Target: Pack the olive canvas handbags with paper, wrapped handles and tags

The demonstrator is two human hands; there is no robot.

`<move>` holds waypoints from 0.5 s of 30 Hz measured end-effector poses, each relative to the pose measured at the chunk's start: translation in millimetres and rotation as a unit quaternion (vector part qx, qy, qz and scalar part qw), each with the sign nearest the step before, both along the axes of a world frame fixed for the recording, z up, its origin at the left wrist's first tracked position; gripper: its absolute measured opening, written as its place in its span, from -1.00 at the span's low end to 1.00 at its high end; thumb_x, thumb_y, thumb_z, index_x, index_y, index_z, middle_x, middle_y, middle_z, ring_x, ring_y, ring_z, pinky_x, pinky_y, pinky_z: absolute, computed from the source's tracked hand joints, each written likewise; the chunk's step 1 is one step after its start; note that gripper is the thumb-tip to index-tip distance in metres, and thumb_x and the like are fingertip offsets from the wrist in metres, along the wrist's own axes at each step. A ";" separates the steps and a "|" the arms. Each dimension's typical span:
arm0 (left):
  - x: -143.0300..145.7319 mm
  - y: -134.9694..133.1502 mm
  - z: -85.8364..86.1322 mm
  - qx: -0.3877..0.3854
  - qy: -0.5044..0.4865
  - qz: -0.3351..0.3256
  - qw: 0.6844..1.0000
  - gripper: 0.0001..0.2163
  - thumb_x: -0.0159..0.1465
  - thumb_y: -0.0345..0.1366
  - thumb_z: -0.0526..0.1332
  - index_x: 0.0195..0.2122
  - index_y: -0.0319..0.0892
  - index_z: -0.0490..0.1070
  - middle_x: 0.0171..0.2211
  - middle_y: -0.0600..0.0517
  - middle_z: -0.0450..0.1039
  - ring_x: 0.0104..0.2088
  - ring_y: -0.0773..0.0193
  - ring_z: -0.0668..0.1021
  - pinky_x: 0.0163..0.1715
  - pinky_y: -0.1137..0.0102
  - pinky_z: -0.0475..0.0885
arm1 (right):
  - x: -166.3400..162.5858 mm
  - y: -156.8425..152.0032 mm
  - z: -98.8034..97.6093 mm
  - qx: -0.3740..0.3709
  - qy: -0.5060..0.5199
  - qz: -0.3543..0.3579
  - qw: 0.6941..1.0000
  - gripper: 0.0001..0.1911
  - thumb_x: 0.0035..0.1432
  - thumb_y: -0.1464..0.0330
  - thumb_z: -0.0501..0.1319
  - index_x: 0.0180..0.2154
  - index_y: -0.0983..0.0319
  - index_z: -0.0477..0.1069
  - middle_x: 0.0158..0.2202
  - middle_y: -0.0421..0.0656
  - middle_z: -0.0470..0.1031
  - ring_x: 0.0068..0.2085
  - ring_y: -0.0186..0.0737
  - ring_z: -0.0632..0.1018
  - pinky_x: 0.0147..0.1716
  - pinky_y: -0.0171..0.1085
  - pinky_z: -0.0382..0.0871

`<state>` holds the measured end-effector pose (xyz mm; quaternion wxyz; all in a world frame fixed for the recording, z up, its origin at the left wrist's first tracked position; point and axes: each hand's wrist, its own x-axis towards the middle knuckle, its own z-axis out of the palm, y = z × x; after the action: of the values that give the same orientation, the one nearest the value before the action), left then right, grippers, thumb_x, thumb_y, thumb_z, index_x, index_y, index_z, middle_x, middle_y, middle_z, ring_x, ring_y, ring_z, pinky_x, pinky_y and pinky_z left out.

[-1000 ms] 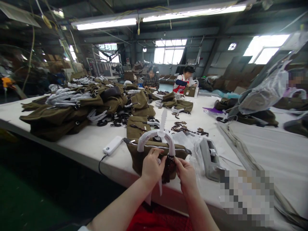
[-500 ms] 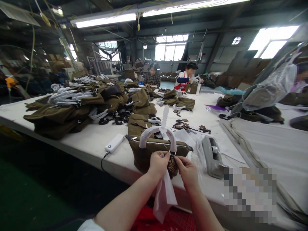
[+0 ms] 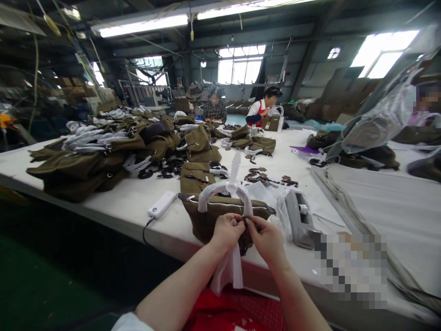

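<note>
An olive-green handbag [image 3: 206, 220] with white-wrapped handles [image 3: 225, 192] stands at the near edge of the white table [image 3: 117, 202]. Both my hands meet in front of it, at the base of the right handle. My left hand [image 3: 226, 231] is closed on a strip of white wrapping paper [image 3: 227, 271] that hangs down below the table edge. My right hand [image 3: 267, 237] pinches a small dark charm or ring at the bag's front; the charm is mostly hidden behind my fingers.
A white power bank [image 3: 161, 204] with a cable lies left of the bag. A grey tape dispenser [image 3: 299, 220] and clear plastic sit to the right. Piles of olive bags [image 3: 103, 156] cover the left side. Two people [image 3: 265, 110] work at the far end.
My hands rose slightly and closed in tighter at the handle base. The leopard-patterned charm seen before is now covered by my fingers. The white paper strip hangs gathered under my left hand.
</note>
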<state>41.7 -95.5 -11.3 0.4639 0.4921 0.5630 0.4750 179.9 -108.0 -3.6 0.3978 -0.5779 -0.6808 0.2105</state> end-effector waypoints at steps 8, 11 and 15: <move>-14.6 2.4 10.0 0.013 0.102 -0.040 0.994 -0.83 0.02 -0.29 0.30 -0.41 -0.28 0.62 -0.59 0.07 0.47 -0.57 0.40 0.38 -0.54 0.49 0.24 | 7.2 4.8 -4.3 -0.062 0.036 0.050 0.996 -0.72 0.19 0.17 0.19 -0.25 0.13 0.63 -0.32 -0.17 0.66 -0.32 -0.14 0.62 -0.34 -0.27 0.40; -13.2 1.2 8.6 0.014 0.070 -0.017 0.997 -0.82 0.05 -0.27 0.29 -0.42 -0.27 0.63 -0.56 0.01 0.53 -0.55 0.35 0.44 -0.50 0.46 0.29 | 5.5 2.5 -2.0 -0.058 0.019 0.034 0.998 -0.71 0.19 0.17 0.18 -0.25 0.14 0.63 -0.32 -0.16 0.66 -0.33 -0.13 0.61 -0.35 -0.26 0.39; -8.7 -2.7 1.5 0.000 -0.005 -0.012 1.000 -0.80 0.06 -0.29 0.29 -0.36 -0.28 0.64 -0.50 -0.04 0.58 -0.52 0.31 0.49 -0.46 0.44 0.35 | 3.0 1.1 2.6 -0.050 -0.013 0.015 0.999 -0.68 0.21 0.15 0.15 -0.27 0.15 0.63 -0.35 -0.14 0.66 -0.36 -0.13 0.61 -0.41 -0.27 0.36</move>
<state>33.0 -98.2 -9.8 0.4728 0.4963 0.5544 0.4719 182.9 -106.9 -0.9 0.3563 -0.5893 -0.6834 0.2424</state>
